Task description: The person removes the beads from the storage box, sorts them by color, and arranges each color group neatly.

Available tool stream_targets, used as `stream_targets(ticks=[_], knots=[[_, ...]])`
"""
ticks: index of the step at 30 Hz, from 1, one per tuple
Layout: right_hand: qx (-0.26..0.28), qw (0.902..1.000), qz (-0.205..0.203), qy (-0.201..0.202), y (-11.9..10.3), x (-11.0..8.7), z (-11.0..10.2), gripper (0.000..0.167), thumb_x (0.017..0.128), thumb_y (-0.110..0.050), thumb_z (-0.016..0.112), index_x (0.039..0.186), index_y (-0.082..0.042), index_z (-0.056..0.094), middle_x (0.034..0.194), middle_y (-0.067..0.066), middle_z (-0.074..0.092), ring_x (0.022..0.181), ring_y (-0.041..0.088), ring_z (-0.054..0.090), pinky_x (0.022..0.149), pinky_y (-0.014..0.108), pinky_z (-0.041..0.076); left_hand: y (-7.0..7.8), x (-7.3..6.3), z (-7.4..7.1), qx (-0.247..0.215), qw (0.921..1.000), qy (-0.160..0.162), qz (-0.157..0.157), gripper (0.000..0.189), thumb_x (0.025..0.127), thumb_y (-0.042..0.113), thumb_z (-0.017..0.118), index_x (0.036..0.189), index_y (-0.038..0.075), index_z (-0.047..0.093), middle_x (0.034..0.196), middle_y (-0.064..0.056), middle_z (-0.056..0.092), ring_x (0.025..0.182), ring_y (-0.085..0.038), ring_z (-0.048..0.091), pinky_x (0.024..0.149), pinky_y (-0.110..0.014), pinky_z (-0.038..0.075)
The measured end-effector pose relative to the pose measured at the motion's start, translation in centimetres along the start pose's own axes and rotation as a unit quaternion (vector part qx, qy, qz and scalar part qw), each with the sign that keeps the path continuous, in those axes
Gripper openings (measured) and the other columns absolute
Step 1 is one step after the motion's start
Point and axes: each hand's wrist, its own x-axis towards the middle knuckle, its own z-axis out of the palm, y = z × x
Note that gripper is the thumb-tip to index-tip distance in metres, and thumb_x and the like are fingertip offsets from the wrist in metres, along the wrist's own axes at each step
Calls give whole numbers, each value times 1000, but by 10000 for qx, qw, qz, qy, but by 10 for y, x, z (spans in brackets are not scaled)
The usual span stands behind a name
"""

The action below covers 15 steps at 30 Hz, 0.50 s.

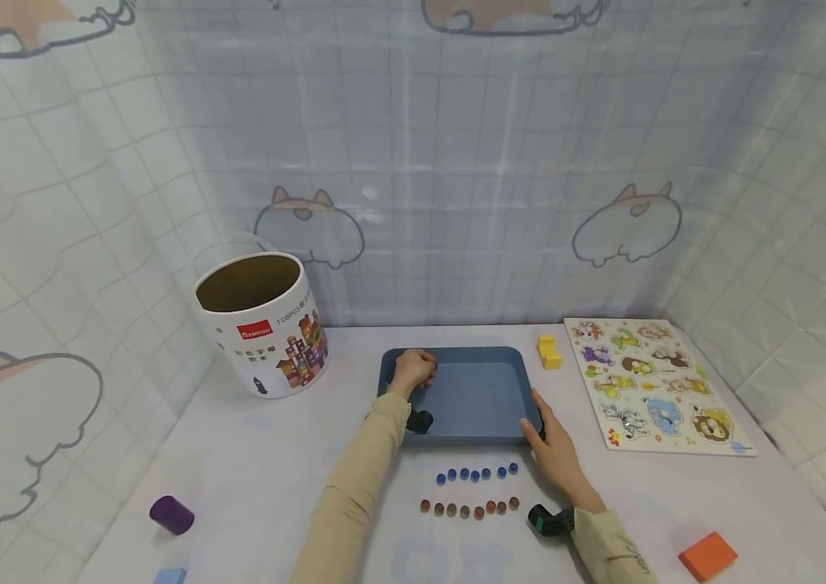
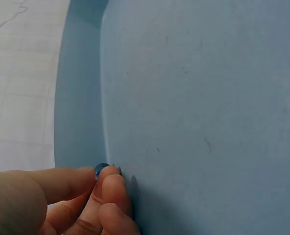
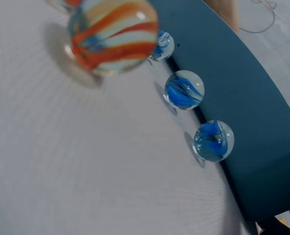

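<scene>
My left hand reaches over the left side of the blue-grey tray. In the left wrist view its thumb and fingertips pinch a blue marble close to the tray's inner wall. At the tray's right front corner, my right hand grips the rim, thumb over the edge and fingers along the outer side. On the table before the tray lies a row of blue marbles. Nearer to me runs a row of orange and brownish marbles. The right wrist view shows an orange-striped marble close up.
A white bucket with printed blocks stands back left. At right lie an animal puzzle board, a yellow block and an orange block. A purple cylinder and light-blue block lie front left.
</scene>
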Motion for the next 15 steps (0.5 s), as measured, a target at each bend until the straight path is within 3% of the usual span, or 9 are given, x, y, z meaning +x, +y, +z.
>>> stream_targets(ticks=[3, 9, 12, 15], knots=[[7, 10000, -59, 24, -1, 0, 0, 62, 103, -31, 48, 154, -5, 23, 156, 23, 27, 142, 45, 29, 114, 59, 24, 3, -1, 0, 135, 9999, 82, -30, 20, 91, 3, 59, 106, 2, 72, 81, -14, 73, 54, -17, 61, 51, -27, 49], [28, 10000, -65, 20, -3, 1, 0, 63, 103, -31, 48, 154, -4, 23, 157, 23, 27, 143, 44, 28, 114, 58, 23, 7, -12, -2, 567, 9978, 178, 282, 17, 89, 3, 60, 100, 1, 74, 78, -14, 73, 48, -9, 52, 47, -21, 43], [20, 10000, -13, -7, -3, -1, 0, 63, 103, -31, 48, 154, -4, 23, 157, 23, 27, 143, 44, 27, 114, 58, 23, 9, -19, -7, 456, 9981, -9, 418, 18, 92, 6, 59, 101, 0, 73, 82, -14, 73, 52, -9, 53, 50, -22, 45], [-21, 10000, 11, -18, -3, -1, 0, 63, 103, -31, 47, 154, -4, 22, 157, 24, 26, 142, 45, 27, 114, 59, 23, 9, -25, -14, 39, 9977, -380, 554, 20, 95, 12, 57, 105, 2, 72, 88, -13, 72, 60, -14, 61, 56, -25, 48]])
